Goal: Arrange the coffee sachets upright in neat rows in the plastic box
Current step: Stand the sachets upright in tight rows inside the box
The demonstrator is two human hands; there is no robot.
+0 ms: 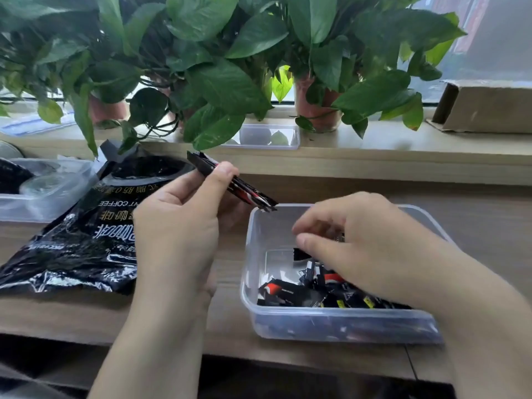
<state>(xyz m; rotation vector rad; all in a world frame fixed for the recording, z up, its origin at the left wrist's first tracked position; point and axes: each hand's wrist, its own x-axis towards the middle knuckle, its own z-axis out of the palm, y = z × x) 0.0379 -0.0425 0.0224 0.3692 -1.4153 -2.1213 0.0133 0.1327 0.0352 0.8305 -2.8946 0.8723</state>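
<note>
A clear plastic box [253, 283] stands on the wooden table at the right. Several black and red coffee sachets [288, 292] lie loose and jumbled along its near side. My left hand [178, 220] hovers left of the box, pinching a small stack of sachets [244, 191] that slants down toward the box's far left corner. My right hand [359, 243] is inside the box, fingers curled over sachets there; whether it grips one is hidden by the fingers.
A black coffee bag [80, 240], torn open, lies left of my left hand. Another clear container [43, 191] sits at far left. Potted plants [218, 82], a small clear tub [270, 136] and a cardboard box [486, 108] line the sill behind.
</note>
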